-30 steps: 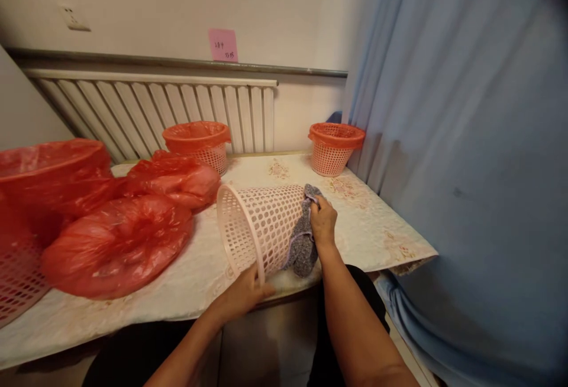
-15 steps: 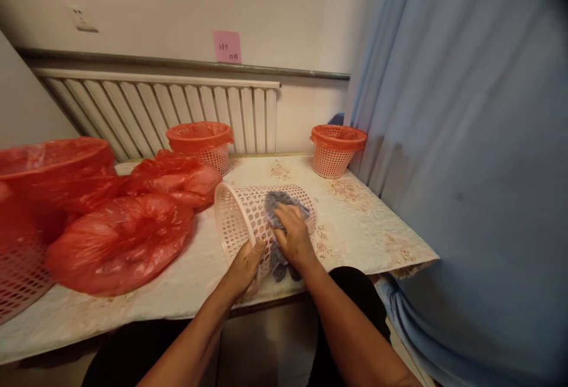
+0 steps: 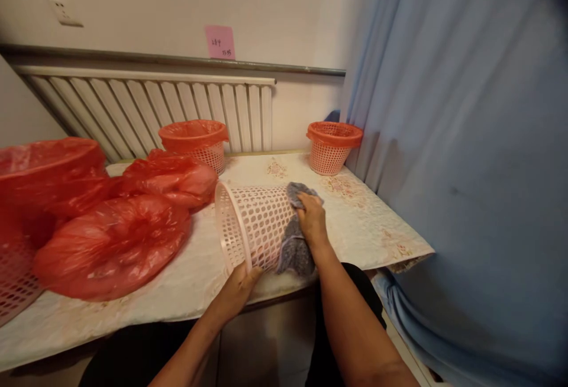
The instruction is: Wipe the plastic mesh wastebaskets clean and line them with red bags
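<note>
A pale pink perforated basket (image 3: 255, 227) lies on its side near the table's front edge, its mouth facing left. My left hand (image 3: 237, 289) grips the lower rim of the basket. My right hand (image 3: 312, 221) presses a grey cloth (image 3: 295, 245) against the basket's bottom end; the cloth drapes down over that end.
The table (image 3: 364, 221) has a white floral cover. Red plastic bags (image 3: 115, 245) lie in a heap at left. Two baskets lined with red bags (image 3: 195, 141) (image 3: 333, 147) stand at the back by a radiator (image 3: 146, 106). A blue curtain (image 3: 465, 168) hangs at right.
My right hand with the cloth moved from the basket's end to its side wall and back to the end. The left hand stayed on the rim.
</note>
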The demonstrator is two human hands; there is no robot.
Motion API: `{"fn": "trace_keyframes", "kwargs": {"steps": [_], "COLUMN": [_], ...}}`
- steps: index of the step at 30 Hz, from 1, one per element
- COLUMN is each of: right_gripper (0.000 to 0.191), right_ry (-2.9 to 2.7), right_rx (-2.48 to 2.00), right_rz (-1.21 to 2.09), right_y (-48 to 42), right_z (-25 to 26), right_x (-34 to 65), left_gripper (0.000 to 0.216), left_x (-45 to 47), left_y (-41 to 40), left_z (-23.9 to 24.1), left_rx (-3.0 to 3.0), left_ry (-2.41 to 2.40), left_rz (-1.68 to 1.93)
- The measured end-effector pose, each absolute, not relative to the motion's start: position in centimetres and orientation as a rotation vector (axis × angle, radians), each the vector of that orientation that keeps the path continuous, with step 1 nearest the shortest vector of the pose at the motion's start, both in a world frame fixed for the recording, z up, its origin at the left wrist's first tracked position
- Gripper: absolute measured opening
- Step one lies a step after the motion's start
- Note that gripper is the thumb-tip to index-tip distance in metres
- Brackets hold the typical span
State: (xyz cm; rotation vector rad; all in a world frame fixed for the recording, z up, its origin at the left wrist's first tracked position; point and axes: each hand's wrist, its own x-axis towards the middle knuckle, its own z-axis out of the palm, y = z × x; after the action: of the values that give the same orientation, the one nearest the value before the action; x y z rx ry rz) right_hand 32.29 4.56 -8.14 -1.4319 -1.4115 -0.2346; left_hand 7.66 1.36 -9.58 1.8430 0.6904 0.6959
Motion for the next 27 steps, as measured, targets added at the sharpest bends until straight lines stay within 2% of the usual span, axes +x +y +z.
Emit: {"fn": "trace_keyframes", "kwargs": {"steps": [3, 6, 14, 18, 27], "right_gripper": [0.038, 0.038, 0.052, 0.058, 0.042], "right_ry": [-1.214, -1.199, -1.743, -1.845, -1.565], "right_rx": [-1.611, -1.610, -1.075, -1.011, -1.333], "right_rz": [-0.255, -0.258, -0.166, -0.183, -0.242], "right_y": [4.9, 4.6, 1.0, -0.2, 3.4], "right_z": [-8.9, -8.8, -5.6, -4.9, -6.5], "right_x": [34.9, 34.5, 24.4, 21.8, 29.7], "left_gripper": [0.058, 0.055, 0.045, 0.043, 0.043], "left_x": [6.9, 6.7, 6.6, 6.1, 5.8], "left_y": [1.4, 1.8, 1.8, 1.3, 0.4], "left_z": [-10.1, -10.2, -9.9, -10.8, -13.0], "left_rx": [1.871, 1.876, 1.948, 1.977, 1.967], "left_ry": [0.693, 0.682, 0.739, 0.824, 0.702], "left_rz": [0.653, 0.629, 0.544, 0.509, 0.455]}}
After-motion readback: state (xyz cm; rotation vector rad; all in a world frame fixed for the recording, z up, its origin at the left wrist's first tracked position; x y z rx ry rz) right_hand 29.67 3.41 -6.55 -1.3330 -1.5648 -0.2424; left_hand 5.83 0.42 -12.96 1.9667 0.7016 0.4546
